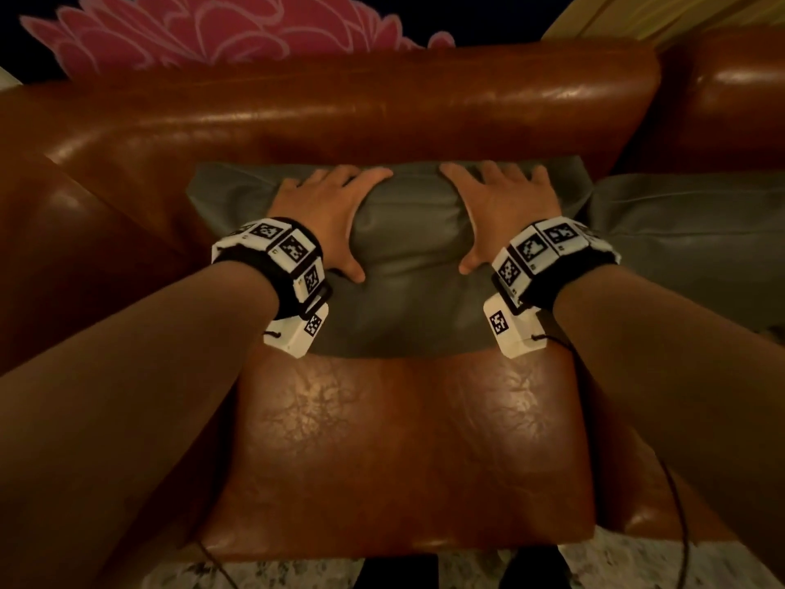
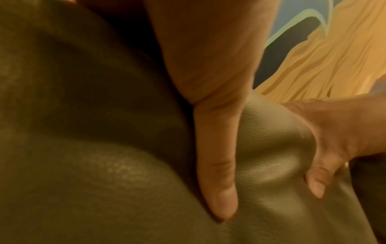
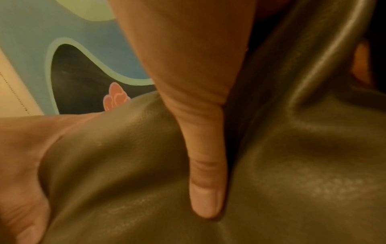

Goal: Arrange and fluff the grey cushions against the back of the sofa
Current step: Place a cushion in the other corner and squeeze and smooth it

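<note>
A grey leather cushion (image 1: 408,248) leans against the far backrest of the brown leather sofa (image 1: 340,104), its near edge on the seat. The left hand (image 1: 327,214) and right hand (image 1: 501,210) lie flat on it, fingers spread and straight, thumbs pointing inward and pressing dents into the leather; a puffed ridge bulges between them. In the left wrist view the left thumb (image 2: 217,165) sinks into the cushion. A second grey cushion (image 1: 688,244) sits just to the right, touching the first. Beyond the backrest is a pink flower painting (image 1: 204,31).
</note>
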`<state>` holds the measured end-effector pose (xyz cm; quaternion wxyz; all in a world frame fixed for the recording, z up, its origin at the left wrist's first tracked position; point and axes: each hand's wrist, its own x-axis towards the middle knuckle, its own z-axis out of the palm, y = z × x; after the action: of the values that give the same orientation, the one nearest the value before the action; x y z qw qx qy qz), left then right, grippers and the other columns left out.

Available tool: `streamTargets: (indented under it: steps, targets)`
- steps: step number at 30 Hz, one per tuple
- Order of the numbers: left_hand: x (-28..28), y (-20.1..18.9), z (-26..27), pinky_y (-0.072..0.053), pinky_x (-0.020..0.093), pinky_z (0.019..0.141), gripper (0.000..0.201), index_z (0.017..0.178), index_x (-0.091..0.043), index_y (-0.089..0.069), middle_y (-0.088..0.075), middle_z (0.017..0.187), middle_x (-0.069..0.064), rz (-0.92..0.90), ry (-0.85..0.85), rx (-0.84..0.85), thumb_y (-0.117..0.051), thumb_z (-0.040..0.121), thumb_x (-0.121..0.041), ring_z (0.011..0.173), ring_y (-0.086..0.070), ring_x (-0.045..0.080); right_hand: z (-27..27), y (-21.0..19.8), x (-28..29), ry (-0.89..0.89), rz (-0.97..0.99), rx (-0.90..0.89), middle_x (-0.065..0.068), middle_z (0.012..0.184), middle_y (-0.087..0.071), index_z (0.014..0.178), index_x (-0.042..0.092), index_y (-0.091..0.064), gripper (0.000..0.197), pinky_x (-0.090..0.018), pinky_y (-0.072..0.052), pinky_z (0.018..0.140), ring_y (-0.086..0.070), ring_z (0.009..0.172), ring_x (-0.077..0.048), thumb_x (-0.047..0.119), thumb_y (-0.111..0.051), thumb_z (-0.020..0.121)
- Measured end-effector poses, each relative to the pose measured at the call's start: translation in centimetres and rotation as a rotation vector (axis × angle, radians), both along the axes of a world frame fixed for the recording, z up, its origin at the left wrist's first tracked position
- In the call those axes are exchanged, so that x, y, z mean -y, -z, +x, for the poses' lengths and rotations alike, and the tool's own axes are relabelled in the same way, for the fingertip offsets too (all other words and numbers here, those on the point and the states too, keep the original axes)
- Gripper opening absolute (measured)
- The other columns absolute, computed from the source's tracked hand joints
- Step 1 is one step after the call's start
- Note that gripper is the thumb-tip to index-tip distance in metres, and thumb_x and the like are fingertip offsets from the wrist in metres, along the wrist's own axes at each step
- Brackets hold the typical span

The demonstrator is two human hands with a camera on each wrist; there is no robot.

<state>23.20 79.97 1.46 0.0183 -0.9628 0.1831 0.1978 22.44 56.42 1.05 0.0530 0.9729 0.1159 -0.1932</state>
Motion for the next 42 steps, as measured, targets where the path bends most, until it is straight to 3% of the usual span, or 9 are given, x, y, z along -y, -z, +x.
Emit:
streamTargets:
  steps: [4,8,11,14,16,19,23,32,42]
  targets:
    - [-0.4,0.0,-2.2,-0.025,0.055,0.117,0.133,0.154,-0.039,-0.009,-0.025,0.161,0.002,-0.044,-0.027,0.036,-0.089,0.049,-0.060,0.146,-0.026,0.031,-1.4,0.2,0.2,0.027,0.022,-0.014,-0.012,0.158,-0.030,0.157,0.032,-0.002,0.134,-0.064,-0.016,0.115,-0.029,0.144,-0.039,0.060,-0.086,0.057]
    - [-2.7,-0.1,-9.3,-0.034,0.042,0.113,0.081,0.142,-0.014,-0.047,-0.048,0.143,0.015,-0.454,-0.046,0.272,-0.084,0.072,-0.032,0.133,-0.043,0.033,-6.2,-0.1,0.7,0.038,0.224,0.207,-0.013,0.147,-0.048,0.153,0.015,-0.029,0.103,-0.058,-0.023,0.117,-0.038,0.139,-0.038,0.044,-0.083,0.070]
    - [-4.9,1.0,-15.2,-0.049,0.034,0.092,0.038,0.112,-0.011,-0.069,-0.063,0.108,0.006,-0.681,-0.077,0.228,-0.072,0.080,-0.032,0.102,-0.061,0.019,-12.2,0.7,1.3,-0.057,0.568,0.513,-0.018,0.119,-0.067,0.121,0.003,-0.065,0.048,-0.051,-0.045,0.103,-0.058,0.117,-0.038,0.027,-0.074,0.081]
    - [-6.8,3.6,-17.6,-0.053,0.032,0.079,0.019,0.087,-0.026,-0.069,-0.066,0.087,-0.008,-0.688,-0.414,-0.080,-0.076,0.076,-0.040,0.079,-0.063,-0.001,-17.1,2.7,2.2,0.073,0.683,0.442,-0.005,0.081,-0.070,0.079,0.013,-0.070,0.026,-0.038,-0.047,0.073,-0.065,0.082,-0.028,0.037,-0.065,0.086]
    - [-8.2,6.2,-17.1,-0.054,0.033,0.088,0.034,0.086,-0.028,-0.064,-0.070,0.095,-0.002,-0.598,-0.762,-0.186,-0.090,0.066,-0.037,0.082,-0.065,0.000,-18.0,4.1,2.9,0.476,0.712,0.245,-0.001,0.079,-0.067,0.082,0.018,-0.066,0.031,-0.031,-0.044,0.069,-0.064,0.078,-0.023,0.048,-0.070,0.080]
    - [-8.7,8.8,-15.3,-0.047,0.042,0.104,0.106,0.137,-0.011,-0.042,-0.056,0.138,0.010,-0.791,-1.159,-0.242,-0.095,0.049,-0.035,0.121,-0.057,0.022,-16.9,6.7,4.0,1.036,0.925,-0.068,0.001,0.116,-0.060,0.135,0.015,-0.043,0.090,-0.022,-0.045,0.082,-0.060,0.105,-0.017,0.041,-0.090,0.063]
    - [-8.3,10.3,-12.9,-0.050,0.051,0.102,0.108,0.140,-0.016,-0.047,-0.063,0.136,0.003,-1.126,-1.098,-0.075,-0.101,0.048,-0.028,0.123,-0.062,0.019,-13.7,8.2,3.1,0.969,1.248,-0.014,-0.003,0.150,-0.043,0.152,0.023,-0.022,0.133,-0.039,-0.042,0.111,-0.047,0.134,-0.016,0.047,-0.093,0.042]
    - [-6.8,9.8,-12.1,-0.053,0.044,0.100,0.113,0.135,-0.014,-0.053,-0.069,0.128,0.001,-1.245,-1.181,0.018,-0.103,0.035,-0.033,0.117,-0.066,0.015,-11.2,8.2,1.3,0.865,1.318,0.100,0.001,0.136,-0.061,0.142,0.013,-0.044,0.101,-0.026,-0.044,0.109,-0.057,0.125,-0.008,0.029,-0.095,0.056]
    - [-12.8,7.3,-12.2,-0.058,0.035,0.089,0.097,0.125,-0.005,-0.060,-0.074,0.115,0.007,-1.313,-1.123,-0.014,-0.100,0.038,-0.018,0.107,-0.071,0.018,-12.5,6.9,-6.6,0.934,1.386,0.144,0.001,0.126,-0.069,0.123,0.015,-0.065,0.070,-0.038,-0.050,0.104,-0.064,0.116,-0.007,0.033,-0.092,0.061]
